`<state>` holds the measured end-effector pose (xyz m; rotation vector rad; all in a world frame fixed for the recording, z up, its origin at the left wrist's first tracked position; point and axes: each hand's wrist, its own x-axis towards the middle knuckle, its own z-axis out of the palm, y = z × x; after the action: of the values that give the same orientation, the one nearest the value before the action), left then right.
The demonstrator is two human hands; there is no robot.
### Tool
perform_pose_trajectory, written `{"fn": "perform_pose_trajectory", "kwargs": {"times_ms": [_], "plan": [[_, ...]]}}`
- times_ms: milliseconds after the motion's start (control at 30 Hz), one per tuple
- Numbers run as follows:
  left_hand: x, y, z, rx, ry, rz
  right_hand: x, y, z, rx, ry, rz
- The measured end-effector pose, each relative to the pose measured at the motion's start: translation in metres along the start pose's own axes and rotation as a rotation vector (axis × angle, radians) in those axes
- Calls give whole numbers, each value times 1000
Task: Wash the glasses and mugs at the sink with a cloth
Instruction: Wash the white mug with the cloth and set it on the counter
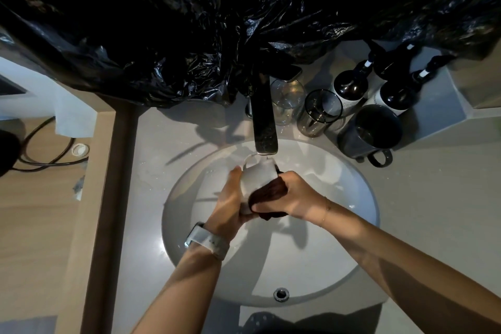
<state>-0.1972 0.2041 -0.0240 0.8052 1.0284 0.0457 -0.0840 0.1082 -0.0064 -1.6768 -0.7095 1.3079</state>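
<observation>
Over the white oval sink [339, 238], the left hand [227, 206] wraps its curled fingers round a clear glass [257, 175] held just under the spout of the dark tap [264, 119]. The right hand [294, 195] grips a dark cloth [268, 195], bunched and pressed against the glass's near side. On the counter, far right of the tap, stand a clear glass tumbler [287, 97], a smoked tumbler [320, 112] and a dark mug [371, 133]. Behind them are two dark pump bottles [349, 89] with pale labels, their writing too small to read. Black plastic sheeting [189, 22] covers the far wall.
</observation>
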Motion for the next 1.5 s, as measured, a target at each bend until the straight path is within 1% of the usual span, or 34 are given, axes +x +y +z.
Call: {"fn": "perform_pose_trajectory", "kwargs": {"times_ms": [33, 67, 100, 133, 167, 200, 233, 267, 300, 367, 433, 467, 533, 600, 667, 733, 767, 833, 867, 900, 967, 1033, 1067, 1200, 1267, 1333, 1400, 1500], "plan": [[-2, -4, 4, 34, 56, 71, 0, -3, 0, 118, 23, 57], [-4, -9, 6, 90, 138, 179, 2, -3, -1, 265, 67, 139], [-4, -14, 6, 205, 216, 319, 5, -3, 0, 410, 118, 241], [-4, -18, 5, 362, 255, 421, 8, -4, 1, 520, 150, 341], [-7, -20, 6, 467, 257, 483, 10, -5, 3, 575, 170, 411], [-5, -21, 4, 483, 248, 465, 12, -5, 4, 585, 194, 441], [-5, -19, 4, 380, 240, 412, 13, -4, 7, 563, 235, 432], [-4, -15, 4, 246, 235, 319, 12, -3, 9, 504, 274, 383], [-3, -11, 5, 121, 216, 213, 10, -2, 11, 381, 292, 298], [1, -5, 3, -21, 143, -7, 2, -2, 16, 54, 235, 101], [5, -6, -5, -61, 44, -99, -4, 2, 19, -175, 139, -21], [6, -6, -7, -78, 11, -122, -7, 4, 17, -224, 103, -51], [7, -7, -9, -112, 35, -150, -13, 10, 9, -267, 81, -58], [7, -9, -5, -116, 53, -134, -19, 12, -4, -270, 99, -41], [6, -10, -1, -75, 57, -87, -26, 8, -16, -218, 128, -15], [4, -9, 4, -35, 78, -31, -34, 2, -28, -54, 143, -9], [3, -7, 6, -12, 101, 12, -36, 0, -34, 58, 193, -4], [2, -4, 6, 51, 146, 131, -37, -3, -44, 254, 361, 23], [2, -3, 4, 105, 154, 202, -35, -3, -49, 334, 405, 26], [2, -4, 1, 160, 152, 267, -33, -3, -51, 399, 398, 13], [0, -6, -1, 262, 123, 343, -26, -5, -50, 450, 291, -34], [-2, -4, 0, 372, 101, 375, -15, -8, -41, 406, 180, -45], [-4, -1, 1, 421, 96, 393, -10, -10, -37, 347, 150, -48], [-5, 7, -6, 535, 98, 432, 9, -7, -27, 96, 111, -101], [-3, 9, -14, 657, 79, 466, 15, -7, -26, -6, 122, -103], [0, 10, -18, 701, 65, 451, 21, -5, -24, -75, 136, -84], [2, 11, -19, 683, 75, 441, 26, -1, -20, -111, 172, -90], [8, 9, -18, 597, 105, 393, 30, 5, -12, -236, 246, -151]]}}
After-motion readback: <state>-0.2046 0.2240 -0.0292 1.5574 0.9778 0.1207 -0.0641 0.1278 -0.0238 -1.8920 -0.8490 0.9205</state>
